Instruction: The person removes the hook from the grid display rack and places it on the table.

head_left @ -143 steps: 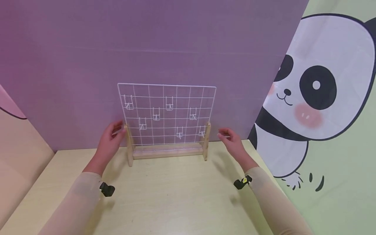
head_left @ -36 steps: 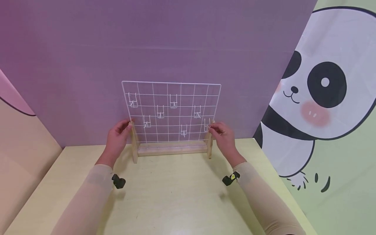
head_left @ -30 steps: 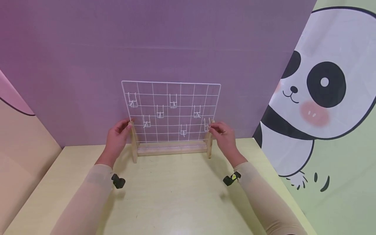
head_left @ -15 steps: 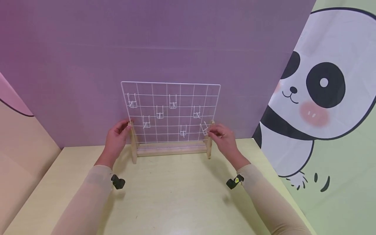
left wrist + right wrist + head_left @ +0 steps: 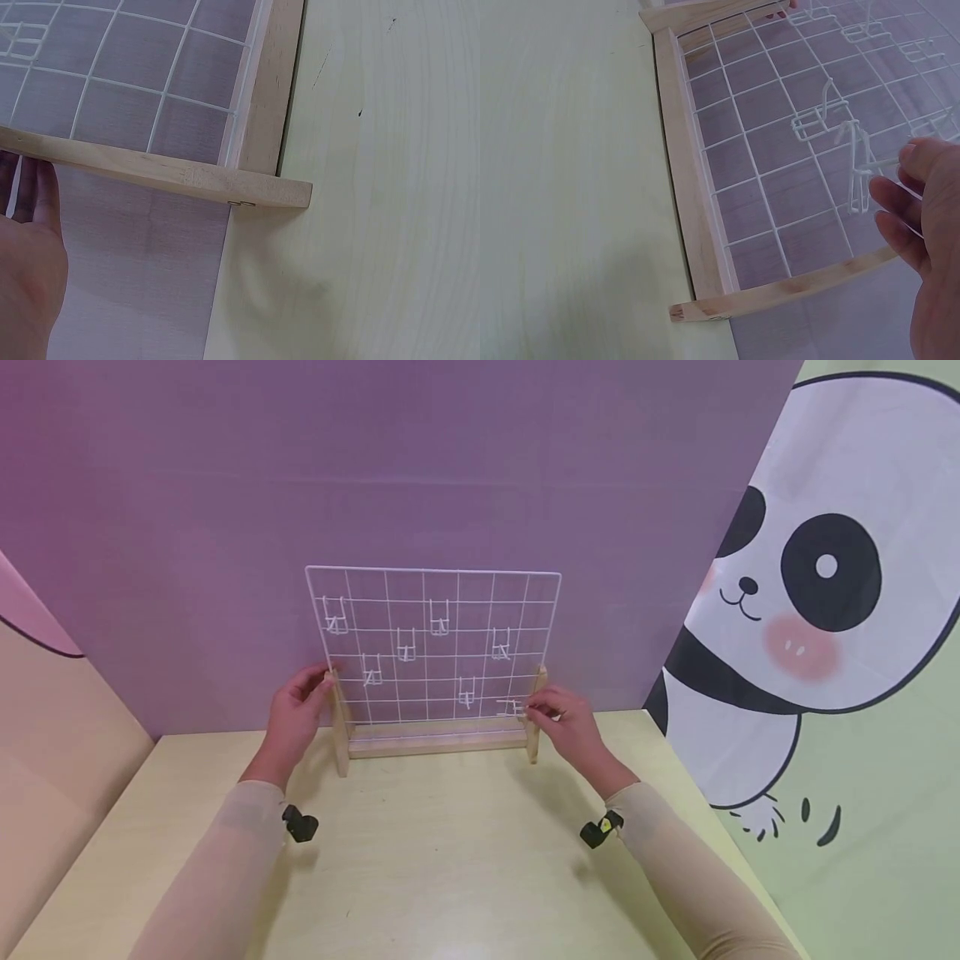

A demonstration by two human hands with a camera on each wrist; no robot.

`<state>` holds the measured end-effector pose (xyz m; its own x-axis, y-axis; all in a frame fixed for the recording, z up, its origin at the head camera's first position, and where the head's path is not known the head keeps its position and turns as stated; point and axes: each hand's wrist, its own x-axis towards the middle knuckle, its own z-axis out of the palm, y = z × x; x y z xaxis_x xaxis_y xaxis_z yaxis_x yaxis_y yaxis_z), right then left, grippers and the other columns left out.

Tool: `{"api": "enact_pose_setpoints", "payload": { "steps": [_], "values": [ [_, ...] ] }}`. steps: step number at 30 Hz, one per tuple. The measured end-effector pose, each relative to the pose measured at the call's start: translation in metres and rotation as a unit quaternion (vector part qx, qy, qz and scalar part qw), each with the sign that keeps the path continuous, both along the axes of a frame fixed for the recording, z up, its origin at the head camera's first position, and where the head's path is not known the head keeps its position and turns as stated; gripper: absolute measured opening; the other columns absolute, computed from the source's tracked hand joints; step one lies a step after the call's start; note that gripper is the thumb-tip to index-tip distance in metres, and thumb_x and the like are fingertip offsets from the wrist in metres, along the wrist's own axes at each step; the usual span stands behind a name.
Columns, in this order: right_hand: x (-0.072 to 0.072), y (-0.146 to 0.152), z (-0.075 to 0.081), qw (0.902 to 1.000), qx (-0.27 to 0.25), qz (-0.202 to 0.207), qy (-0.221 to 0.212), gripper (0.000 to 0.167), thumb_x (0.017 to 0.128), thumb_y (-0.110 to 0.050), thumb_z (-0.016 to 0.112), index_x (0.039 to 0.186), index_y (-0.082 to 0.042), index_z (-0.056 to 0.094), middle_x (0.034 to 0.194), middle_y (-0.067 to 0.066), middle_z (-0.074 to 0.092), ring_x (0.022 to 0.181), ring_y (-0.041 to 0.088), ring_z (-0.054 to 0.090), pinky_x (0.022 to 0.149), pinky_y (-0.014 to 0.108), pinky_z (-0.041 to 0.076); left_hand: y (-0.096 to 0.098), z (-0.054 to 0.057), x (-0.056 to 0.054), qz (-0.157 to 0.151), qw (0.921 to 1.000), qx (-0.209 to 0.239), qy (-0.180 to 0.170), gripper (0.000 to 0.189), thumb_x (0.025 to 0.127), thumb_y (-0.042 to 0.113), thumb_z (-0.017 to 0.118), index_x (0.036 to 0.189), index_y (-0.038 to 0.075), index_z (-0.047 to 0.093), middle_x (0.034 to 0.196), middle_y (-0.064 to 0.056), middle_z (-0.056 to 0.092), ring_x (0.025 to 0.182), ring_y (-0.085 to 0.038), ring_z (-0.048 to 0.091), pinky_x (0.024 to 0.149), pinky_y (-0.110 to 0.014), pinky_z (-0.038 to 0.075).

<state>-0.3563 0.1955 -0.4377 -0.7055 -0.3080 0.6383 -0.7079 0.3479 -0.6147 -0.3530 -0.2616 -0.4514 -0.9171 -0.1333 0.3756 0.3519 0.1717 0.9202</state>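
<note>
A white wire grid panel (image 5: 442, 656) stands upright in a pale wooden stand (image 5: 438, 745). My left hand (image 5: 291, 722) holds the top of the stand's left post (image 5: 339, 727), thumb in front and fingers behind; in the left wrist view its fingers (image 5: 46, 196) reach behind the wood. My right hand (image 5: 568, 722) pinches a white wire hook (image 5: 860, 176) by its prong, between thumb and fingertips, near the right post (image 5: 534, 727). The hook is turned sideways in front of the grid, its two long wires pointing left in the head view.
Several more white hooks hang on the grid, among them one at upper left (image 5: 335, 618) and one low down (image 5: 467, 692). A purple backdrop (image 5: 450, 460) rises close behind. The pale table (image 5: 435, 860) extends in front; a panda picture (image 5: 847, 577) covers the wall at right.
Both hands have come in to the rack. The right hand has taken hold of the lower right hook, which has turned from hanging upright to sideways and dropped slightly. The left hand stays on the post.
</note>
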Motion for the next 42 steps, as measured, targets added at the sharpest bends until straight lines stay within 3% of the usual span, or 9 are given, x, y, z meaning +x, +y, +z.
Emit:
{"api": "enact_pose_setpoints", "payload": {
  "steps": [3,12,22,27,34,42],
  "values": [
    [-0.001,0.001,-0.003,0.9999,0.007,-0.005,-0.007,0.011,0.099,0.008,0.078,0.106,0.001,0.083,0.101,0.013,0.077,0.083,0.02,0.069,0.073,0.021,0.057,0.001,0.0,0.0,-0.002,1.0,0.001,0.004,0.045,0.116,0.019,0.06,0.153,-0.006,0.058,0.149,-0.021,0.062,0.12,-0.001,0.058,0.1,-0.01,0.047],
    [0.001,0.001,-0.014,0.9994,0.024,-0.009,-0.022,0.011,0.099,0.006,0.079,0.106,-0.001,0.083,0.102,0.011,0.077,0.081,0.02,0.067,0.071,0.022,0.057,0.002,0.001,0.001,-0.005,0.9998,0.014,0.017,0.043,0.115,0.017,0.063,0.15,-0.008,0.06,0.139,-0.004,0.069,0.118,-0.004,0.059,0.097,-0.011,0.048],
    [0.002,0.001,-0.035,0.9977,0.062,-0.028,0.002,0.014,0.096,0.008,0.08,0.106,-0.001,0.083,0.098,0.007,0.075,0.078,0.016,0.066,0.067,0.025,0.058,0.0,-0.001,-0.001,-0.004,1.0,0.007,0.0,0.045,0.116,0.023,0.062,0.153,-0.003,0.06,0.149,-0.016,0.064,0.123,-0.005,0.058,0.102,-0.011,0.047],
    [0.003,0.001,-0.047,0.9964,0.077,-0.033,-0.016,0.011,0.098,0.004,0.08,0.108,-0.001,0.082,0.102,0.011,0.076,0.077,0.015,0.066,0.065,0.025,0.058,-0.001,0.001,0.001,-0.001,0.9998,-0.004,-0.019,0.049,0.116,0.03,0.061,0.155,0.002,0.06,0.15,-0.016,0.061,0.124,-0.007,0.056,0.101,-0.009,0.047],
    [0.004,-0.002,-0.058,0.9942,0.082,-0.041,-0.057,0.01,0.1,0.002,0.079,0.109,-0.002,0.082,0.1,0.007,0.075,0.072,0.012,0.066,0.061,0.025,0.059,0.0,0.003,0.003,0.004,0.9999,0.002,-0.014,0.047,0.115,0.028,0.063,0.153,0.0,0.062,0.145,-0.012,0.065,0.12,-0.008,0.057,0.098,-0.012,0.048],
    [0.003,-0.002,-0.066,0.9933,0.091,-0.051,-0.049,0.01,0.098,0.002,0.082,0.104,-0.006,0.084,0.094,0.001,0.074,0.074,0.013,0.064,0.063,0.025,0.056,0.001,0.005,0.007,0.004,0.9997,-0.009,-0.022,0.05,0.115,0.033,0.062,0.156,0.004,0.061,0.152,-0.017,0.06,0.126,-0.009,0.056,0.102,-0.009,0.047]
  ]
}}
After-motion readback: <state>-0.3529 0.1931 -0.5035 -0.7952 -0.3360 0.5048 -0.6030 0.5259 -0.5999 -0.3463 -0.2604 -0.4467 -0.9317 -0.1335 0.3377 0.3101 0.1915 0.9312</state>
